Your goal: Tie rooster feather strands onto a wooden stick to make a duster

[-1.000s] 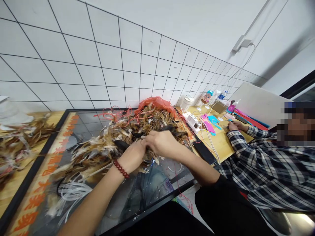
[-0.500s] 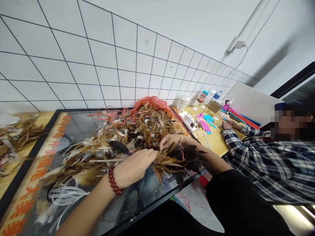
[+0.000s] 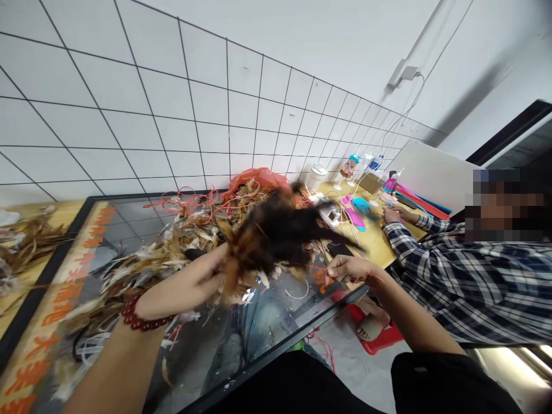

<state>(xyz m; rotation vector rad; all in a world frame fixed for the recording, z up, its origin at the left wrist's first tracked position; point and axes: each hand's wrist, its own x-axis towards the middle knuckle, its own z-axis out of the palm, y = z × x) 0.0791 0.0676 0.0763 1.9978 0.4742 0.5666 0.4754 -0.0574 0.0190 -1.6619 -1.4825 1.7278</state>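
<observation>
My left hand, with a dark red bead bracelet at the wrist, is closed around the base of a feather bunch. The bunch is brown near my fingers and black toward the tips, smeared by motion, and held above the table. To the right, over the table's front edge, my right hand has its fingers pinched together, apart from the bunch. Whatever it may hold is too small to tell. Beneath my left hand spreads a pile of loose brown and white feathers.
The glass-topped table has a black frame and orange lettering. A red plastic bag and tangled pink string lie at the back. A white cup stands beyond. At right, a person in a plaid shirt works at the wooden table.
My left hand has lifted the feather bunch up and to the left, off my right forearm. My right hand has left the bunch and moved right, toward the table's front edge.
</observation>
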